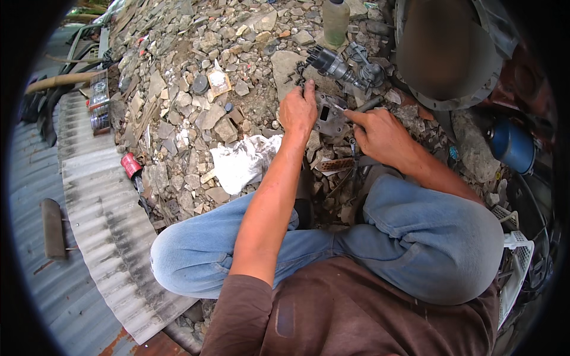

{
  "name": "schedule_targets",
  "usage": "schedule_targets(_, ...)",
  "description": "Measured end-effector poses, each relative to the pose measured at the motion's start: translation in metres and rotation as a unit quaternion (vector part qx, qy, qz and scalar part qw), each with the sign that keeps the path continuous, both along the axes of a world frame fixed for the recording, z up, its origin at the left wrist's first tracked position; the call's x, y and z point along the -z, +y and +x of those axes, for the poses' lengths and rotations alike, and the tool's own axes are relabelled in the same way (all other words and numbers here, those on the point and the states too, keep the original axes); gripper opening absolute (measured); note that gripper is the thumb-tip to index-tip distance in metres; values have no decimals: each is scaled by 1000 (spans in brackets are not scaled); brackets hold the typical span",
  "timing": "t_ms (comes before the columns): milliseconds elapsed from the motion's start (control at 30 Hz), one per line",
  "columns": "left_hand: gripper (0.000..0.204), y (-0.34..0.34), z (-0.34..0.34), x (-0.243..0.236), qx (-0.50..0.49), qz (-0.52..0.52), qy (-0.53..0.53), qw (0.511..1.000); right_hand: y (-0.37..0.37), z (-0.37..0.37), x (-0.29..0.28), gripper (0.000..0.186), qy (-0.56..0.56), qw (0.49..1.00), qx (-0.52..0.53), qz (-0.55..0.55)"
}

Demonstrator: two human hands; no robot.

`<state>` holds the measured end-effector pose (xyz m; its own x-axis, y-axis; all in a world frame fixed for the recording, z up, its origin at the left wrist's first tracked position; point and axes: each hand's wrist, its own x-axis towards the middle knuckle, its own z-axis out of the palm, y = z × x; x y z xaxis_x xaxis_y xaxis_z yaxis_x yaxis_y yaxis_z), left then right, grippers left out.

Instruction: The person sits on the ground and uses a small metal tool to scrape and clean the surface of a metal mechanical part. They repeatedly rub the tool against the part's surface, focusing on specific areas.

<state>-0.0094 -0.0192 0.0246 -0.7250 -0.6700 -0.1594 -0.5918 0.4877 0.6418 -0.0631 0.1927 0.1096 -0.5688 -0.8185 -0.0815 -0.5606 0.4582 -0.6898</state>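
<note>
A flat grey metal plate (332, 123) with a rectangular opening and bolt holes is in front of me, above my crossed legs. My left hand (297, 111) is closed on its left edge, thumb pointing up. From the right, my right hand (383, 133) reaches to the plate, its index finger extended to the surface and the other fingers curled. Something small and pale shows at that fingertip; I cannot make out what it is. Just beyond lies a distributor-like engine part (333, 64) with a black cap, beside a round metal part (371, 74).
Broken stones and rubble cover the ground. A stained white cloth (243, 163) lies left of my left forearm. A greenish bottle (336, 26) stands at the back, near a large round metal housing (469, 104). A blue canister (512, 145) is at right; corrugated sheets (98, 196) lie left.
</note>
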Motion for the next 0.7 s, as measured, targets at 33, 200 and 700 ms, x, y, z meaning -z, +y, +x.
schedule_targets(33,65,-1,-1,-1,-3,2,0,1000,-1,-1,0,39,3,1000,1,-2)
schedule_targets(200,65,-1,0,-2,-10,23,-3,1000,-2,-1,1,40,13,1000,-6,5)
schedule_targets(700,63,3,-1,-1,-5,8,4,1000,-4,0,1,35,13,1000,2,11)
